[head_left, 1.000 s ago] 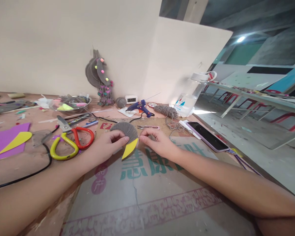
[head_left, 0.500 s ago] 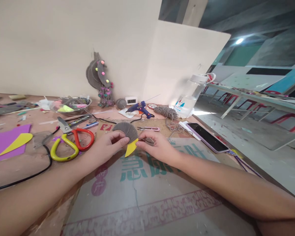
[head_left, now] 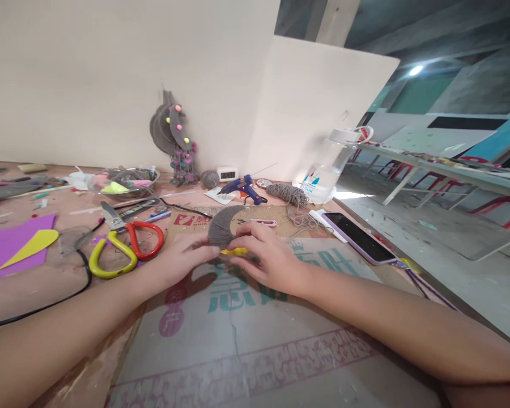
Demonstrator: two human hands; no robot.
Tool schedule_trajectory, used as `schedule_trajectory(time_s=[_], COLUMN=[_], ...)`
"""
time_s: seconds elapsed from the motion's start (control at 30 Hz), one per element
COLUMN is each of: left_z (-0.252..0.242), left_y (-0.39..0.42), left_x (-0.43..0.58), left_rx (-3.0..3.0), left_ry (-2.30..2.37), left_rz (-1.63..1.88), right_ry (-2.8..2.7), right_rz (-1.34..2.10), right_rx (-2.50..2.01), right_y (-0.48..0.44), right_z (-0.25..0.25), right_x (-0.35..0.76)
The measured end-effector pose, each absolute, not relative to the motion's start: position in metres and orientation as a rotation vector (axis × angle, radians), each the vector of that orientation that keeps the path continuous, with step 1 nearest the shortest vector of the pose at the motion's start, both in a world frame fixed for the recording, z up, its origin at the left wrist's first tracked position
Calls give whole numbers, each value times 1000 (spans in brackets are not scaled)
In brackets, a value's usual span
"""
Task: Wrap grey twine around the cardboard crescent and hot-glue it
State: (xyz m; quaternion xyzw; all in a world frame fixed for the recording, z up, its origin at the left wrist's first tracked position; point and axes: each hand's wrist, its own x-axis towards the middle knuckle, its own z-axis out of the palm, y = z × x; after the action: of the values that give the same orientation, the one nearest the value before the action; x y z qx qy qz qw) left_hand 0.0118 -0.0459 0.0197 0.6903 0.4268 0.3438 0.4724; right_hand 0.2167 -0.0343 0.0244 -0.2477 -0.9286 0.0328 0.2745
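A crescent wrapped in grey yarn [head_left: 221, 228] is held above the cardboard, its lower end bare and yellow [head_left: 234, 251]. My left hand [head_left: 187, 258] grips the left side of the crescent, with the thumb near the yellow part. My right hand [head_left: 266, 255] is closed round the yellow end from the right, thumb below and fingers above; its fingers partly hide that end. Behind the hands lie small pink-handled snips [head_left: 263, 222] and a loose heap of grey yarn [head_left: 287, 194].
Scissors with yellow and red handles [head_left: 125, 249] lie left, near purple sheets [head_left: 17, 243] and a yellow cutout [head_left: 34, 247]. A blue glue gun [head_left: 244, 187], clock [head_left: 227, 174] and water bottle [head_left: 323, 170] stand behind. A phone [head_left: 359, 238] rests right, on the printed cardboard [head_left: 187, 351] side.
The crescent has turned, so its grey tip now points up and right and its yellow end lies lower, between the hands. My right hand has shifted its fingers over the yellow end.
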Motion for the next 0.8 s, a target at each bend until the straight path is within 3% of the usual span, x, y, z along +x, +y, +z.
schedule_trajectory(time_s=[0.13,0.33,0.8], left_z=[20,10,18], left_y=[-46,-40,-41], left_x=[13,13,17], left_rx=[1638,1591,1532], left_ry=[1273,1234,1249], left_rz=[958,1037,1077], right_ry=[-2456,-2334,-2128], right_rz=[173,322,563], right_rx=[-684,-907,-970], right_y=[-34,-25,-15], right_z=[25,23,19], right_x=[218,219,221])
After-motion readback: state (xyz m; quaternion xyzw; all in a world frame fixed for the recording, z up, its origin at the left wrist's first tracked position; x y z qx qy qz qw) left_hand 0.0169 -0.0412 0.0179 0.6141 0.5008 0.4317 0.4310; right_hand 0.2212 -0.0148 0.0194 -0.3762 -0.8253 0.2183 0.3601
